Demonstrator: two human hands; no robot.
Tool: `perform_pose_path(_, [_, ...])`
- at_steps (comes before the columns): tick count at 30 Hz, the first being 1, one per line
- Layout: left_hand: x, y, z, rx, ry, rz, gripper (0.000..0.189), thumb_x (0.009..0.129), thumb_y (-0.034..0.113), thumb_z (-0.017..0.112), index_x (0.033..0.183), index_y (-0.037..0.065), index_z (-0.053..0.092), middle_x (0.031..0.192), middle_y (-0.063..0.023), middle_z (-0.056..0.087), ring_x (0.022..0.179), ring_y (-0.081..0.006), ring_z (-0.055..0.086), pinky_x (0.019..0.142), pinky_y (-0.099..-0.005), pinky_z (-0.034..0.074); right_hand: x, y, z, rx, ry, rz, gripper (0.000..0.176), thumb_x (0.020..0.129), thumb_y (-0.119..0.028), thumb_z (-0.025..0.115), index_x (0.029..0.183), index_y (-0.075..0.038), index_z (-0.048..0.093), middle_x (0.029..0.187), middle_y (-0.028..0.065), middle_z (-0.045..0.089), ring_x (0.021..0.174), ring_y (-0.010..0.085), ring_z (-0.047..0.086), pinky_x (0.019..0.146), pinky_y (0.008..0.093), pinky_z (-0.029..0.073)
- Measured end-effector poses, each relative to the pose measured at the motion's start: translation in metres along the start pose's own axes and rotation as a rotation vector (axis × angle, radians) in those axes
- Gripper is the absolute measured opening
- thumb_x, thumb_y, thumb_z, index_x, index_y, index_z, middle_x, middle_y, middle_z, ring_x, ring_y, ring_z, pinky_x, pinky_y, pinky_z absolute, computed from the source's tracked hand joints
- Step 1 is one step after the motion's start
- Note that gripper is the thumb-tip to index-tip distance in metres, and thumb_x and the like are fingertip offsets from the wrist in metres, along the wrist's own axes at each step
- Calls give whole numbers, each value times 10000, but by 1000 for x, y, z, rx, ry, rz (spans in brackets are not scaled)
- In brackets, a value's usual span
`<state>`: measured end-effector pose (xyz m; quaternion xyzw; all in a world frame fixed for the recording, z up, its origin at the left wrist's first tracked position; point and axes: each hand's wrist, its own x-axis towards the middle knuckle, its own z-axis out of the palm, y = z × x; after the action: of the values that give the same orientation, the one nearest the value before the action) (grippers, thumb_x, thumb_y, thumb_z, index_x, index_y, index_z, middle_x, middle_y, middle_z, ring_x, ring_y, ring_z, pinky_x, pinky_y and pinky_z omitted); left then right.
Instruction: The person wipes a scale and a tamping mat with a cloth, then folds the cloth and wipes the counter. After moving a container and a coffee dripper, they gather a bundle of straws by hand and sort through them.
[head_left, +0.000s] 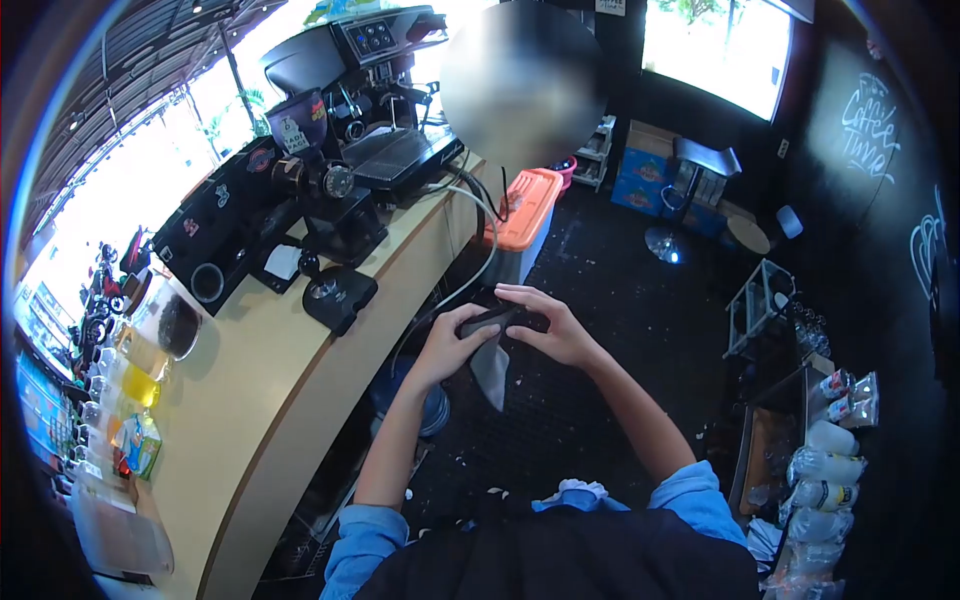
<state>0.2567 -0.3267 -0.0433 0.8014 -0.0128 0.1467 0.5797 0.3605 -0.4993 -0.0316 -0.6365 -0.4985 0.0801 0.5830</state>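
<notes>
My left hand (448, 346) is closed on a grey cloth (490, 378), whose lower end hangs down in a point. A dark, slim piece (487, 320) lies between the two hands at the top of the cloth; its kind cannot be made out. My right hand (556, 332) comes in from the other side, fingers bent over the dark piece and thumb close to the cloth. Both hands are held in front of my body, over the dark floor, to the right of the counter's edge.
On the curved counter (290, 345) stand an espresso machine (400, 130), a coffee grinder (325, 190) and a black tamping mat (340, 295). An orange-lidded bin (527, 208) stands ahead. Shelving with packed cups (825, 465) is at right, a bar stool (690, 180) farther back.
</notes>
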Motion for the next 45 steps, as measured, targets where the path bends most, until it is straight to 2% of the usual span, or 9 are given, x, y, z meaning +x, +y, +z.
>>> perform_pose_path(2, [2,1,0,25,-46,8,231,811,177,646,960,3,609,834,-39,625,757,-83,565,676,-242,447,3,2,0,-208,-37,-241,429,732,-31,675,1149,-71,584,1058,83,592,962,184,549,862,287,418])
perform_pose_path(7, [-5,10,0,-178,-72,-70,237,826,195,651,963,14,584,746,29,561,669,-12,488,576,-175,384,5,-11,-4,-109,12,-134,138,713,-8,674,841,-3,621,786,44,564,742,127,545,681,249,425])
perform_pose_path(14, [-7,-1,-6,-335,-5,-52,198,847,172,627,974,33,563,822,21,594,691,-17,522,614,-172,414,6,-12,-14,-84,62,-228,176,714,-22,684,863,-19,590,760,15,532,705,89,496,653,214,398])
perform_pose_path(16, [-8,0,-11,-312,-13,-37,200,853,164,618,985,28,556,852,3,606,723,-29,540,650,-183,430,5,-18,-18,-29,-25,-22,181,724,-25,678,870,-12,571,765,21,534,728,103,519,669,242,420])
perform_pose_path(20, [-9,6,-13,-340,53,-49,201,868,153,596,1003,15,540,907,-30,618,786,-55,570,724,-207,457,8,-18,-27,-76,-70,-55,209,722,-51,700,891,-14,582,782,20,553,744,86,527,680,236,427])
perform_pose_path(26, [-12,6,-11,-318,150,-77,188,890,164,565,999,22,510,910,-42,612,828,-68,572,751,-222,463,14,-7,-17,385,30,72,206,736,-48,717,912,-6,619,912,47,600,833,99,558,761,242,442])
perform_pose_path(30, [-19,9,-14,-427,117,-94,169,908,161,533,1011,33,493,921,-43,602,838,-63,565,749,-227,462,11,18,-9,293,-276,138,311,744,-47,714,1018,-1,573,875,7,615,831,75,560,757,230,455])
perform_pose_path(34, [-32,-4,-22,-392,274,-9,158,922,167,512,1013,39,490,914,-15,576,821,-51,541,739,-213,442,14,16,7,615,-78,217,155,771,-15,680,890,-16,580,847,-1,605,768,41,555,698,196,446])
perform_pose_path(45, [-92,13,-54,-262,476,-43,185,908,177,546,1010,29,502,832,25,530,775,-32,494,709,-203,418,32,4,53,571,-249,188,110,833,-48,620,928,-24,569,744,-35,559,649,13,504,555,167,390])
